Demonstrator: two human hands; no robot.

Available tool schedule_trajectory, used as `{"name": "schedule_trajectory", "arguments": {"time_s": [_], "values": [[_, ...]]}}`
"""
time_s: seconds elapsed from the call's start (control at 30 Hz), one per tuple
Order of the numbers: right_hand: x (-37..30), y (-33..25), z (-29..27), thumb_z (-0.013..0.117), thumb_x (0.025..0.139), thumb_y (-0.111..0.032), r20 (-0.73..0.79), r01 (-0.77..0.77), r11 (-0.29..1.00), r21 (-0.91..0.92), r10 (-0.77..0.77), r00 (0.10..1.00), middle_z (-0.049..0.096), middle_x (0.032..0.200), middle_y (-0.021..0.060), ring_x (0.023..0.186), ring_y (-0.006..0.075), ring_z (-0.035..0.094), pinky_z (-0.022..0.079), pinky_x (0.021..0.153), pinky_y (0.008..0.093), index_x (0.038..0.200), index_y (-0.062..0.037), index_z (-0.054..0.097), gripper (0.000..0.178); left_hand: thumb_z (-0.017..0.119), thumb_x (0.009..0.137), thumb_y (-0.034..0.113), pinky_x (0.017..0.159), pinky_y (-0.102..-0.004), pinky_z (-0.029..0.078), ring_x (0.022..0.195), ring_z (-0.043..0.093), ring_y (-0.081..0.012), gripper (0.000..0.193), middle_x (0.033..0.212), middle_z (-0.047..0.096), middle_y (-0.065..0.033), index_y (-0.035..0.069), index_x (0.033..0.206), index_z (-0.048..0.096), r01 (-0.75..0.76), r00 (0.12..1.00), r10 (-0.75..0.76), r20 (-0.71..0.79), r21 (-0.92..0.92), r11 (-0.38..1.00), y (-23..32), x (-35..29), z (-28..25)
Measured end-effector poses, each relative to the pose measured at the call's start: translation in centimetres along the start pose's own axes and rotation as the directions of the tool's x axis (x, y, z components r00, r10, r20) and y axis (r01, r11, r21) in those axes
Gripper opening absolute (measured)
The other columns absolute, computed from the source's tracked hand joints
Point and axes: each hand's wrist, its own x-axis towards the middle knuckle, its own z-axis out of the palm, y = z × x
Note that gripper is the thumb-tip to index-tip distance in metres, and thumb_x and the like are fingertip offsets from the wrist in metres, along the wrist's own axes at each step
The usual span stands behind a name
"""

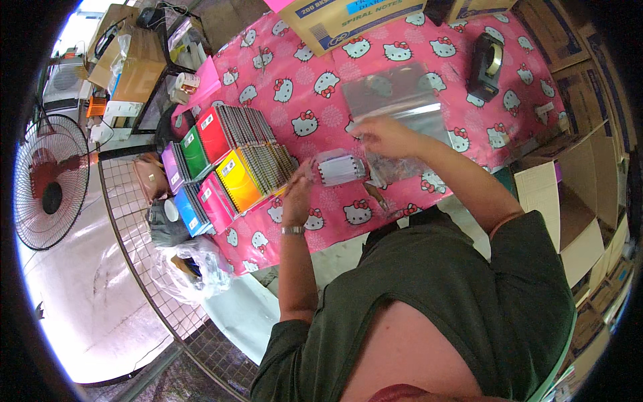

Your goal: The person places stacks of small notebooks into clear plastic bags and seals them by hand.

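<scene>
In the head view, the left hand (pixel 297 194) has its grip pinched on the left end of a small white spiral notebook (pixel 340 169) in a clear plastic sleeve (pixel 395 164), which lies on the pink patterned tabletop (pixel 315 107) at about 12 o'clock from the person's chest. The right hand (pixel 385 136) has its grip closed on the sleeve's top edge. The notebook looks light and stiff (best held by its edges), while the film seems slippery, limp and prone to crumpling; stacked coloured notebooks (pixel 231 167) sit at 9 o'clock, and a tape dispenser (pixel 485 65) sits at 2 o'clock.

Cardboard box (pixel 348 20) top cut off; right hand (pixel 382 136) fingertips blurred.
</scene>
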Motion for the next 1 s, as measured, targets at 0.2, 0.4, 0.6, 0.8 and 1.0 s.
{"name": "schedule_trajectory", "arguments": {"time_s": [0.2, 0.4, 0.6, 0.8, 1.0], "values": [[1.4, 2.1, 5.3, 0.068, 0.082, -0.019, 0.292, -0.203, 0.908, 0.367, 0.095, 0.952, 0.063, 0.095, 0.0070, 0.090, 0.0185, 0.059, 0.046, 0.083, 0.0339, 0.117, -0.0089, 0.062, 0.037, 0.061, 0.082, 0.009, 0.092, -0.0300, 0.043, 0.103, 0.055, -0.0184, 0.043, 0.115, 0.058, -0.0082, -0.003, 0.122, 0.052, 0.274, 0.959, -0.261, 0.114, -0.116, 0.955, -3.7, 2.7, -2.6], [3.0, 2.0, 6.5, 0.071, 0.075, -0.016, 0.135, -0.065, 0.972, 0.225, 0.035, 0.990, 0.063, 0.085, 0.0088, 0.081, 0.0206, 0.061, 0.048, 0.072, 0.0331, 0.095, -0.0070, 0.069, 0.022, 0.063, 0.076, 0.004, 0.084, -0.0286, 0.046, 0.089, 0.060, -0.0188, 0.026, 0.101, 0.064, -0.0063, 0.000, 0.101, 0.067, -0.120, 0.990, 0.030, 0.140, 0.697, 0.707, -0.7, 4.0, -0.4], [0.1, -0.2, 7.5, 0.068, 0.072, -0.020, -0.011, 0.097, 0.992, -0.082, -0.098, 0.995, 0.062, 0.094, 0.0107, 0.084, 0.0302, 0.061, 0.050, 0.073, 0.0387, 0.094, -0.0079, 0.067, 0.025, 0.062, 0.071, 0.000, 0.088, -0.0315, 0.045, 0.094, 0.060, -0.0244, 0.028, 0.101, 0.063, -0.0105, 0.004, 0.098, 0.069, -0.124, 0.992, 0.012, 0.129, 0.922, 0.366, 3.0, 1.4, 4.5], [-3.1, -2.3, 5.9, 0.068, 0.072, -0.024, -0.027, 0.462, 0.835, -0.298, -0.492, 0.870, 0.056, 0.092, 0.0130, 0.091, 0.0311, 0.056, 0.047, 0.082, 0.0417, 0.091, -0.0026, 0.061, 0.029, 0.066, 0.069, 0.003, 0.087, -0.0375, 0.046, 0.099, 0.057, -0.0287, 0.039, 0.110, 0.060, -0.0106, 0.008, 0.108, 0.066, -0.533, 0.846, 0.101, 0.523, 0.834, 0.142, 3.9, -0.8, 4.0], [-2.8, -2.4, 10.1, 0.068, 0.070, -0.027, -0.221, 0.136, 0.943, -0.303, -0.208, 0.953, 0.052, 0.099, 0.0107, 0.099, 0.0290, 0.050, 0.040, 0.086, 0.0457, 0.084, -0.0064, 0.062, 0.025, 0.075, 0.065, 0.011, 0.085, -0.0393, 0.045, 0.100, 0.053, -0.0291, 0.025, 0.108, 0.058, -0.0114, 0.009, 0.089, 0.070, -0.405, 0.891, 0.289, 0.351, 0.901, 0.156, -0.1, -1.4, 2.1]]}}
